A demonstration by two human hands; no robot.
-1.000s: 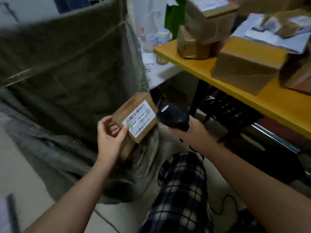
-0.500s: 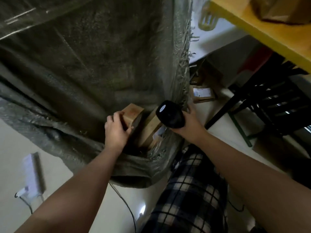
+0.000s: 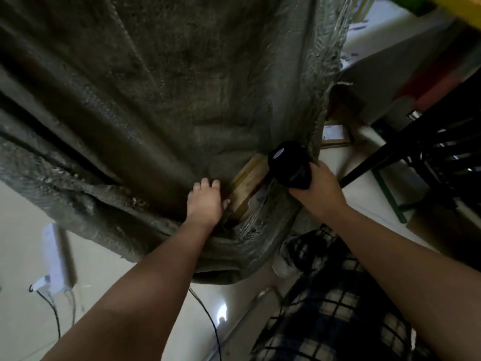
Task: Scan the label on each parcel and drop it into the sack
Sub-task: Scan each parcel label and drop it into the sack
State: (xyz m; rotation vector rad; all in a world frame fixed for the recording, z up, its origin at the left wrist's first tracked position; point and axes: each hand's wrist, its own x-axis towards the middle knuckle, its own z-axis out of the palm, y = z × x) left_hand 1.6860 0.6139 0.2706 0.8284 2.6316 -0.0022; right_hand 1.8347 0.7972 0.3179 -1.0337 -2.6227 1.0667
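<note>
1 sack (image 3: 156,100), 1 scanner (image 3: 290,165) — 2 pkgs (image 3: 247,183) (image 3: 334,134)

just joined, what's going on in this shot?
A person is bagging parcels. The right hand holds a black scanner at the rim of a big grey-green sack. The left hand is down in the sack's mouth, fingers relaxed and holding nothing, beside a cardboard parcel lying inside. Another labelled box sits on the floor beyond the sack.
</note>
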